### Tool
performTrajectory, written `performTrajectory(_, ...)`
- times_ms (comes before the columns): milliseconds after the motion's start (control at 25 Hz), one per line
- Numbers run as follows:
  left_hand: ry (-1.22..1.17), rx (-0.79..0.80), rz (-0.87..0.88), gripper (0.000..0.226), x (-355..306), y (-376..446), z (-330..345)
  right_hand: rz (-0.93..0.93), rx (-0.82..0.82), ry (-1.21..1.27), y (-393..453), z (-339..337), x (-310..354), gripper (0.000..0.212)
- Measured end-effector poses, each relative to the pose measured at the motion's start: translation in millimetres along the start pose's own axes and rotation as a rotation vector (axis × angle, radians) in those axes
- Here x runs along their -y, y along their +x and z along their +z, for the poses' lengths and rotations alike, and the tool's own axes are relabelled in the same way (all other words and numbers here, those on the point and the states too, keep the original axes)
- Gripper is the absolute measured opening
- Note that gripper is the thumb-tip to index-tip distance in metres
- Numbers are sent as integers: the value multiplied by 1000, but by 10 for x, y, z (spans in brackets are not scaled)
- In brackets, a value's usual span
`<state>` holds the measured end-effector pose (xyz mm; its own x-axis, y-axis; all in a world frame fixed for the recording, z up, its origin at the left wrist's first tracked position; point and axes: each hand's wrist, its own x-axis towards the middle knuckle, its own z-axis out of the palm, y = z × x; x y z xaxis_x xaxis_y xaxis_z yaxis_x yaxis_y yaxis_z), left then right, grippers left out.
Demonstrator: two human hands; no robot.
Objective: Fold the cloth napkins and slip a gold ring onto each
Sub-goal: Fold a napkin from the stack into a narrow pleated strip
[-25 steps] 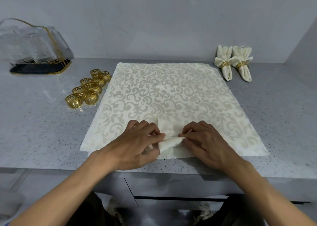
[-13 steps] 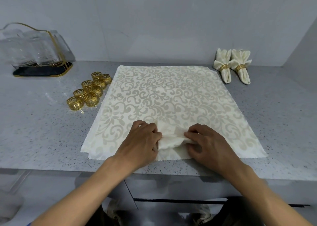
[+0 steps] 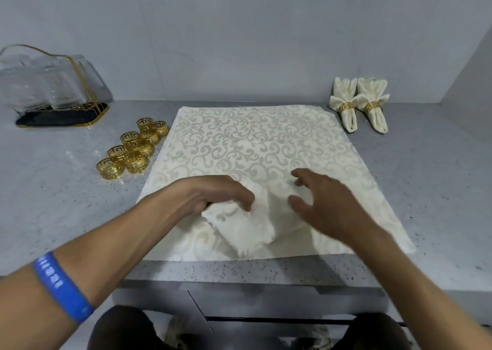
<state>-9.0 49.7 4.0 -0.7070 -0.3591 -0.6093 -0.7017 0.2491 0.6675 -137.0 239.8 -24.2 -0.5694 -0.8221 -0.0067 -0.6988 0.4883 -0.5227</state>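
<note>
A cream napkin with a grey scroll pattern [image 3: 253,139] lies spread flat on the grey counter. On its near middle rests a small folded cream napkin [image 3: 247,227]. My left hand [image 3: 213,198] curls over the folded napkin's left top edge and grips it. My right hand [image 3: 322,203] hovers just right of it, fingers spread, holding nothing; it is blurred. Several gold rings [image 3: 133,150] sit in a cluster left of the spread napkin. Two folded napkins with gold rings [image 3: 359,105] lie at the back right.
A glass-and-gold rack with clear glasses [image 3: 50,89] stands at the back left against the wall. The counter's front edge [image 3: 239,278] runs just below the napkin. A side wall closes in the right end.
Both hands had pinched the small folded napkin together. Now my right hand has let go and lifted with spread fingers, and the folded napkin has swung toward the near edge under my left hand.
</note>
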Motion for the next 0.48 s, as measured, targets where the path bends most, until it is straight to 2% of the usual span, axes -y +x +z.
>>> performTrajectory(120,111,59,-57,42,86,177,-139,-171,-28,-152,-183,488,-4,54)
performTrajectory(160,249,14,-39,44,84,153,-154,-174,-34,-181,-179,583,-36,54)
performTrajectory(200,494,-113,4,44,93,105,-137,-162,-55,-211,-147,627,-60,54)
performTrajectory(240,777,-350,94,44,120,84,-74,-149,-75,-244,-105,658,-89,57)
performTrajectory(280,1002,-575,271,46,136,29,72,-146,-86,-273,-93,675,-87,62)
performTrajectory(320,1057,-667,463,50,165,-19,257,-159,-89,-298,-89,690,-78,67)
performTrajectory(360,1035,-601,590,56,257,-1,419,-175,-86,-322,-84,694,-70,70)
performTrajectory(400,996,-468,624,60,355,25,555,-175,-68,-336,-94,694,-73,72)
performTrajectory(440,971,-365,604,63,455,94,624,-160,-42,-345,-112,690,-95,73)
performTrajectory(480,947,-329,582,64,550,172,647,-137,-23,-346,-131,662,-117,72)
